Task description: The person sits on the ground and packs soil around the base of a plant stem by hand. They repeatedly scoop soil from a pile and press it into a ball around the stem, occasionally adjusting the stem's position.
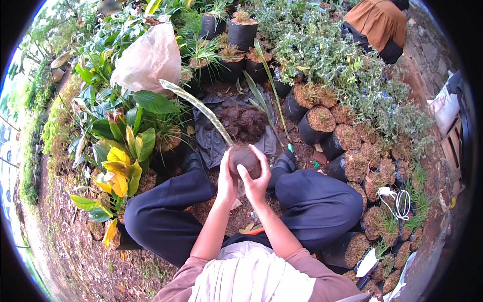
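Between my left hand (227, 179) and my right hand (256, 177) a round brown ball of fibrous soil (245, 160) is cupped, palms on both sides of it. One long, mottled snake plant leaf (205, 110) rises from the ball and leans up to the left. Beyond my hands a dark plastic sheet (205, 141) lies on the ground, bearing a heap of brown fiber (243, 120). Loose long leaves (260, 96) lie at the heap's right side. A thin object with a green end (289, 148) is by my right shoe.
Black nursery bags of soil (317, 122) crowd the right and far side. Leafy plants (124, 170) and a translucent plastic bag (151, 56) stand at left. A white cable (400, 204) lies on pots at right. Another person (377, 22) bends over at the upper right.
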A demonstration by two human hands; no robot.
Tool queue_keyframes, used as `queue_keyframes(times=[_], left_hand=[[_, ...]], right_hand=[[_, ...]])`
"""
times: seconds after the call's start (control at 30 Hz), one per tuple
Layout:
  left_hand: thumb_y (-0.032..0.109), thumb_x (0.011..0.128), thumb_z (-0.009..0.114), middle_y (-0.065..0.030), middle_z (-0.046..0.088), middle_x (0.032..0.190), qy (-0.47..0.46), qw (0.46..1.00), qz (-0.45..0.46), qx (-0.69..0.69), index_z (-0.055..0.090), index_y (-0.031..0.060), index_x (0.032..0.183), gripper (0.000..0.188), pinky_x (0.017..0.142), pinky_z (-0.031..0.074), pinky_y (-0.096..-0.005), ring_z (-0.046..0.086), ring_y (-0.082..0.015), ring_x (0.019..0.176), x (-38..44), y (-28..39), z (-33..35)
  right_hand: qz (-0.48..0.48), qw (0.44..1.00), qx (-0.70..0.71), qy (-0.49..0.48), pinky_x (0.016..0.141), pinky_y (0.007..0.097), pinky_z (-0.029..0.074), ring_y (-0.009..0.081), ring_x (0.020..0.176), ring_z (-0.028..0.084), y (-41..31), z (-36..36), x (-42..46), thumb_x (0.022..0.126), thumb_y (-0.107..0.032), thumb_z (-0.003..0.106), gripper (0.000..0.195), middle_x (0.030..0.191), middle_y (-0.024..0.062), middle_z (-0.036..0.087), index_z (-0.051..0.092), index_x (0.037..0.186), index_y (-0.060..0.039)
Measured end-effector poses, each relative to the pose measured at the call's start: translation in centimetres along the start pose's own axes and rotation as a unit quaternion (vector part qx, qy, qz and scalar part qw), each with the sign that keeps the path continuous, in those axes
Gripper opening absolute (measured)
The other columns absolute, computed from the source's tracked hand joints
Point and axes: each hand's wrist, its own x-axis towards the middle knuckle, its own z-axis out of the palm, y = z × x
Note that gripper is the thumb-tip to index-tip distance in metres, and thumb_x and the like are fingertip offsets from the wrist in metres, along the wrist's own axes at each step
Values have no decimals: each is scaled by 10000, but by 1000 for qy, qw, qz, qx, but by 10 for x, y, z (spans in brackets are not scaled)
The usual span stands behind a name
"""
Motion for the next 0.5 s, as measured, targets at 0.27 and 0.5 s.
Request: queue_keyframes(times=[0.27, 0.5], left_hand=[[371, 903, 443, -103, 585, 1107, -1, 979, -96, -177, 535, 54, 1144, 409, 899, 443, -345, 575, -213, 986, 19, 1, -24], [563, 853, 391, -127, 575, 1025, 9, 977, -121, -176, 552, 59, 1018, 554, 762, 489, -449, 577, -320, 889, 45, 2, -71]], right_hand=[[-118, 961, -201, -147, 1057, 445, 183, 345, 1279, 293, 8, 7, -11, 887, -378, 405, 563, 1357, 192, 334, 384, 1293, 11], [7, 995, -90, 50, 1016, 379, 309, 251, 1193, 413, 54, -28, 26, 892, -178, 475, 371, 1260, 171, 437, 457, 1195, 35]])
